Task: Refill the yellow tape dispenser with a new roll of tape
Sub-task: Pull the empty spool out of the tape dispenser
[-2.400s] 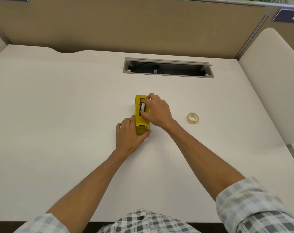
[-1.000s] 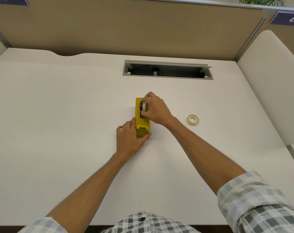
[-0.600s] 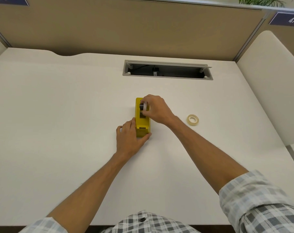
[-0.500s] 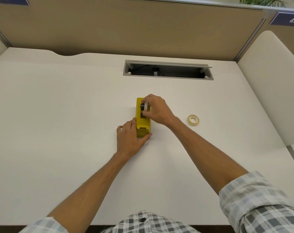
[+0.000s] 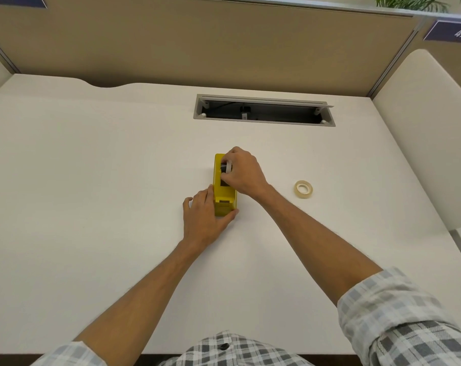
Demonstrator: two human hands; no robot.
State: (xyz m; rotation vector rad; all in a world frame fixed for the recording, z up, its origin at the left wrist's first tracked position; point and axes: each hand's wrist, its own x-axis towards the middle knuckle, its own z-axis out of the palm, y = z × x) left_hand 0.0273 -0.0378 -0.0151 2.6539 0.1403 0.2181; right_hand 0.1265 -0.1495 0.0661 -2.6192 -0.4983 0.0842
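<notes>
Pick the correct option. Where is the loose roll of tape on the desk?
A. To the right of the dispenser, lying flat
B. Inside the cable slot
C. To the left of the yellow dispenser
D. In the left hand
A: the loose roll of tape lies flat on the desk, right of the yellow dispenser and apart from both hands.

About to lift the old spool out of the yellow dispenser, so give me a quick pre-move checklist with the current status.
1. Left hand braces the yellow dispenser: ok.
2. Right hand pinches the old spool: ok.
3. Spool free of its cradle: cannot tell.
4. New tape roll on the desk, lying flat to the right: ok.
5. Dispenser sits upright: ok.
</notes>
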